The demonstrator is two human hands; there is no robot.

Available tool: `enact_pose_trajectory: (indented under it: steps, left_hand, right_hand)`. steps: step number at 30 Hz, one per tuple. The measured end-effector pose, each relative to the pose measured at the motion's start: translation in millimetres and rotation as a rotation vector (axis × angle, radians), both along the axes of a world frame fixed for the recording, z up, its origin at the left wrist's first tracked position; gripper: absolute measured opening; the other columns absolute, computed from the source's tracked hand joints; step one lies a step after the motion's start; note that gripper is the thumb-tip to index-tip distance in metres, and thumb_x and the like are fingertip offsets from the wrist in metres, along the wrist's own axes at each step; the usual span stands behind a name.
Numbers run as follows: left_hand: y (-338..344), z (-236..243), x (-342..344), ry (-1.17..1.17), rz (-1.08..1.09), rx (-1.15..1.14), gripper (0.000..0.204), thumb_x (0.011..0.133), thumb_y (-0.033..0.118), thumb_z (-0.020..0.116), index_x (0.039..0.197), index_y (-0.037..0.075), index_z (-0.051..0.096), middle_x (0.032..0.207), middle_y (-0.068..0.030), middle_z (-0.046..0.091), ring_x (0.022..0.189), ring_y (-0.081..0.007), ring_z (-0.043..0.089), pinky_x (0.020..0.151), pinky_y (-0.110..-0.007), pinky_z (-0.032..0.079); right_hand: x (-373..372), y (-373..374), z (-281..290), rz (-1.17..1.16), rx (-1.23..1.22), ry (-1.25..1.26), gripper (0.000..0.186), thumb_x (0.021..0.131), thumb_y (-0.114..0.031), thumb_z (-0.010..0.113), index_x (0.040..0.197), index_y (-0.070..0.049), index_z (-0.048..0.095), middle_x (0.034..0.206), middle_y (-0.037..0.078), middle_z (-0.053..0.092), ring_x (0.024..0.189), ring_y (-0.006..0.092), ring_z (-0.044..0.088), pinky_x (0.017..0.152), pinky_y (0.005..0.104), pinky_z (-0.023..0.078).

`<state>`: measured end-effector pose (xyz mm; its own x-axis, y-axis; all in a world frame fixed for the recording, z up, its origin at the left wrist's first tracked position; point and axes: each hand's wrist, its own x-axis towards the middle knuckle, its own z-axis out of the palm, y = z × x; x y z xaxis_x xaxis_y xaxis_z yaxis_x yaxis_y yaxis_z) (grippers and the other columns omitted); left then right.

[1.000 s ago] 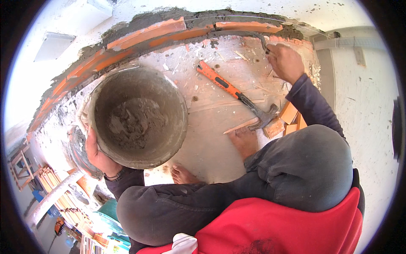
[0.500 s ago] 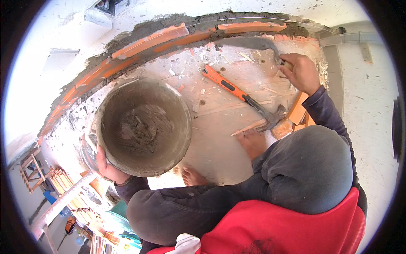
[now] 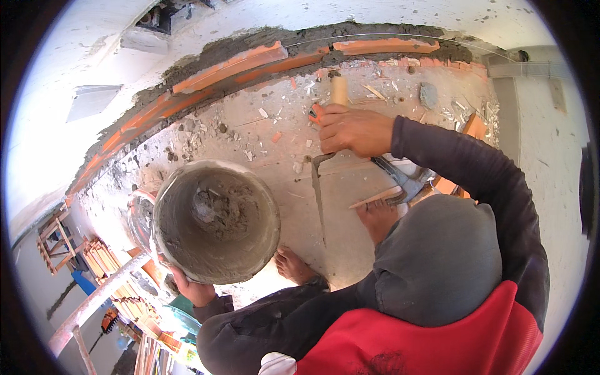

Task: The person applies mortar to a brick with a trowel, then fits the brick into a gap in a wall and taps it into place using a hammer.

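Observation:
My left hand point(image 3: 192, 289) is closed on the lower left side of a bucket point(image 3: 262, 265) smeared with grey mortar. The bucket is tipped, its mouth facing up toward me, and wet mortar point(image 3: 222, 206) lies in its bottom. To the right of the bucket, my right hand point(image 3: 359, 132) grips a trowel point(image 3: 319, 194) by its wooden handle. The trowel's blade shows nearly edge-on, pointing down toward my feet and apart from the bucket. Beneath my right hand and forearm lies a hammer point(image 3: 405, 186) with an orange and black handle, partly hidden.
Along the wall runs a low course of orange bricks point(image 3: 231, 65) bedded in mortar, with a taut string point(image 3: 375, 34) above it. Chips and splinters litter the floor. Brick pieces point(image 3: 447, 185) lie beside my right knee. A pale rail point(image 3: 100, 300) and stacked bricks are at lower left.
My right hand has brought the trowel from beside the brick course leftward and nearer, turning the blade edge-on. The bucket appears slightly lower in view, still in my left hand.

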<state>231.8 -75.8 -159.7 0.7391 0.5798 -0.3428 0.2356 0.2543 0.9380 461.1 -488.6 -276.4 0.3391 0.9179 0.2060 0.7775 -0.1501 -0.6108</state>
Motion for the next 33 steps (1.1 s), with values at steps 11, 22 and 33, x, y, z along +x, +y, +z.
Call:
enact_pose_trajectory:
  steps: [11,22,33]
  left_hand:
    - [11,-13,-17,0.018,0.058,-0.09,0.053,0.105,0.04,0.028,0.144,0.005,0.034,0.144,-0.0125,0.043,0.129,-0.0269,0.044,0.109,-0.042,0.035]
    - [19,-15,-24,0.018,0.04,-0.104,0.053,0.105,0.04,0.026,0.143,0.004,0.035,0.143,-0.0135,0.043,0.129,-0.0277,0.044,0.109,-0.042,0.035]
    - [12,-15,-17,-0.014,-0.028,-0.06,0.052,0.105,0.04,0.026,0.143,0.006,0.035,0.141,-0.013,0.045,0.127,-0.029,0.047,0.106,-0.043,0.038]
  right_hand:
    - [60,26,-26,0.11,-0.029,0.054,0.018,0.069,0.003,0.061,0.085,-0.004,0.067,0.086,0.006,0.062,0.097,0.0257,0.055,0.104,0.0369,0.034]
    - [60,23,-19,0.111,-0.019,0.125,0.022,0.069,0.002,0.063,0.09,-0.003,0.068,0.091,0.006,0.065,0.098,0.0261,0.055,0.104,0.0392,0.033]
    - [58,15,-18,0.063,-0.075,0.138,0.02,0.072,0.004,0.062,0.09,-0.003,0.067,0.09,0.006,0.065,0.098,0.0265,0.055,0.103,0.0407,0.033]
